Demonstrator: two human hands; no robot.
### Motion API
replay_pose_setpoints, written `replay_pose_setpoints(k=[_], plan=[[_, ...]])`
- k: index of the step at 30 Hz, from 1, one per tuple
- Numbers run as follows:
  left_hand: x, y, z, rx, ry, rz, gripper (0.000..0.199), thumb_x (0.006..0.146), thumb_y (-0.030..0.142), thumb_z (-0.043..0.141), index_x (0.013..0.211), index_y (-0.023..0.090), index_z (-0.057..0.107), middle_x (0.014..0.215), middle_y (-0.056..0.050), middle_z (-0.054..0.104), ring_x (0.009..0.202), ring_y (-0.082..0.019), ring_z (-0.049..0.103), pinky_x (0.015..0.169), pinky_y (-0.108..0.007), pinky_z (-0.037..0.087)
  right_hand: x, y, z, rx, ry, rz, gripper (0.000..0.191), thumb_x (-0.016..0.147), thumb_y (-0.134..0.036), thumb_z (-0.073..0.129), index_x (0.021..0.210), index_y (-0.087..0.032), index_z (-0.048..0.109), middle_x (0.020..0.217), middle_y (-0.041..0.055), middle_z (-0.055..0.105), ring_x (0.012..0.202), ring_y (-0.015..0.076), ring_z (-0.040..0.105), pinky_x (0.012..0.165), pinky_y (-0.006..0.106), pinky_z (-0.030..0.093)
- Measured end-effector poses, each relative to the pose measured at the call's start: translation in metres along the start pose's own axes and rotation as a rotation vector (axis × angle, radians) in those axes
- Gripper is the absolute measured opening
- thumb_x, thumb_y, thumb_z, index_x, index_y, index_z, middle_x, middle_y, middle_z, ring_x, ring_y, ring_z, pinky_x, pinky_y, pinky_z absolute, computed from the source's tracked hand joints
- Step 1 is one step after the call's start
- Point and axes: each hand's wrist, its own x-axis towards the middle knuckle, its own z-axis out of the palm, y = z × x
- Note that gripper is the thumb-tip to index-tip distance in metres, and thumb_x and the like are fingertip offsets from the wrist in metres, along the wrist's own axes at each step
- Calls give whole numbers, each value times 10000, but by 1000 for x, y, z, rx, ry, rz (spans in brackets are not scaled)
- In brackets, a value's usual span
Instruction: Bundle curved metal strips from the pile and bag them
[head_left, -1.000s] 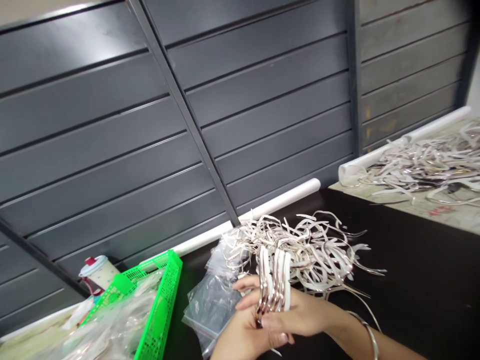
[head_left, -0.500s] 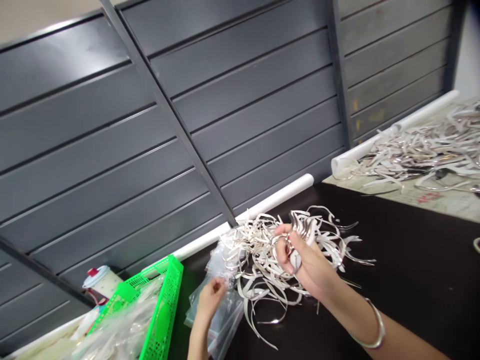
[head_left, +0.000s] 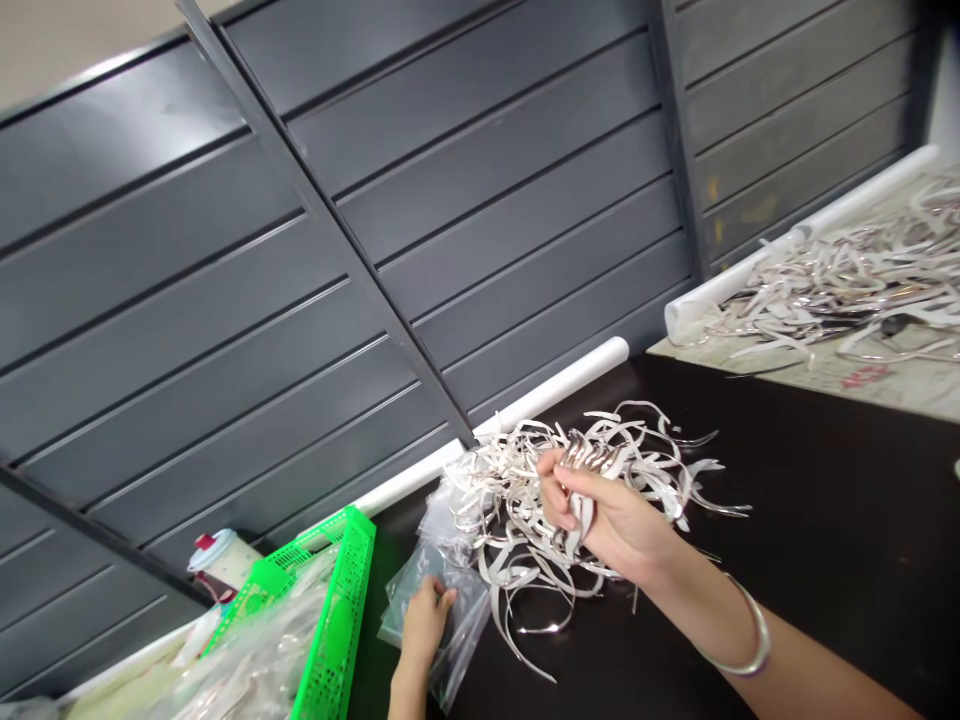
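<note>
My right hand is closed around a bunch of curved strips, shiny metallic on some faces and white on others. It holds them above a tangled heap of similar strips on the black table. To the left, my left hand is lower down, fingers bent and thumb near the index finger, on a clear plastic bag. More clear bags lie overlapping there, partly under the heap's left edge. The exact grip of the left fingertips is hard to see.
A bright green perforated basket with plastic-wrapped items stands at the left, a lidded cup behind it. White rolls line the grey slatted wall. Another strip pile covers a pale surface at the right.
My left hand has moved down from the heap's edge onto the clear bags, its fingers less curled. My right hand has shifted slightly left and turned with the bunch still in it.
</note>
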Motion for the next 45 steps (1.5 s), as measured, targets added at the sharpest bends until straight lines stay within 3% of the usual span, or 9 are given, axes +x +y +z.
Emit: replay_pose_setpoints(k=[8, 13, 17, 20, 24, 28, 37, 41, 45], plan=[[-11, 10, -4, 4, 16, -18, 231, 921, 266, 339, 919, 172, 549, 918, -128, 670, 906, -271, 638, 786, -355, 395, 6, 5, 0, 161, 124, 21, 190, 687, -209, 704, 823, -166, 579, 567, -53, 488, 519, 69, 419, 503, 198, 321], [-20, 11, -38, -165, 32, -10, 305, 902, 370, 387, 674, 192, 482, 669, -39, 601, 746, -219, 619, 694, -296, 415, 11, 7, -3, 148, 213, 50, 201, 681, -206, 696, 840, -152, 584, 560, -54, 489, 496, 63, 418, 482, 192, 318], [-48, 38, -82, -1012, 31, 33, 463, 689, 606, 602, 608, 195, 406, 521, 62, 443, 469, -94, 440, 461, -208, 342, 12, 11, -3, 96, 196, 51, 206, 682, -224, 704, 841, -147, 598, 573, -49, 492, 509, 68, 422, 483, 202, 323], [-63, 76, -107, -1681, 116, 5, 499, 493, 412, 813, 576, 189, 374, 475, 103, 365, 392, -36, 318, 371, -159, 249, 10, 16, 0, -34, 170, 44, 222, 697, -272, 704, 863, -158, 608, 570, -54, 477, 528, 79, 421, 504, 214, 341], [-66, 120, -120, -1988, 303, -107, 420, 600, 208, 758, 559, 187, 341, 459, 106, 350, 357, -26, 312, 336, -142, 235, 1, 27, 8, -411, 10, 62, 236, 697, -272, 700, 889, -182, 595, 616, -54, 497, 558, 92, 444, 534, 227, 372], [-68, 143, -116, -2156, 276, -92, 326, 732, 195, 646, 565, 183, 366, 454, 93, 370, 354, -36, 342, 340, -146, 277, -12, 42, 14, -813, -133, 89, 278, 714, -239, 682, 970, -222, 573, 709, -57, 510, 607, 97, 474, 597, 234, 415], [-74, 153, -104, -2153, 439, -111, 270, 620, 233, 752, 685, 158, 501, 545, 78, 488, 429, -41, 446, 419, -138, 379, -3, 60, 14, -1514, -122, -308, 235, 801, -103, 453, 822, -225, 652, 879, 55, 674, 816, 207, 610, 804, 345, 477], [-82, 150, -104, -1926, 382, 82, 336, 620, 377, 763, 697, 167, 512, 588, 63, 504, 487, -66, 482, 457, -166, 408, -1, 58, 8, -1410, -17, -340, 190, 820, -167, 461, 812, -207, 646, 855, 52, 685, 834, 212, 626, 806, 342, 480], [-94, 146, -105, -1601, 129, 315, 372, 762, 518, 602, 666, 173, 498, 616, 21, 516, 565, -107, 506, 495, -199, 406, 1, 57, 4, -1051, 32, -122, 79, 790, -205, 538, 753, -195, 608, 758, -2, 651, 709, 154, 602, 712, 273, 480]])
